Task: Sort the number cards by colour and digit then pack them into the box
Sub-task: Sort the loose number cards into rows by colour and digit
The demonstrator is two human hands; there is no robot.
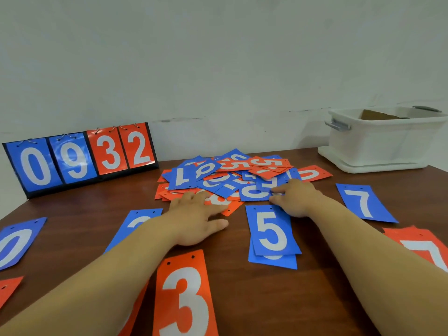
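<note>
Left hand [196, 215] lies flat against the card pile [228, 175]; right hand [294, 198] touches it, grip unclear.

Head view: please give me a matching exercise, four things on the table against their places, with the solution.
Things:
1. blue 7 card
2. orange 3 card
3. scoreboard
4. white box

Places:
a. back left, by the wall
b. back right corner
c. near edge, centre
d. lying flat, just right of the right hand

Pairs: 1-d, 2-c, 3-a, 4-b
</note>
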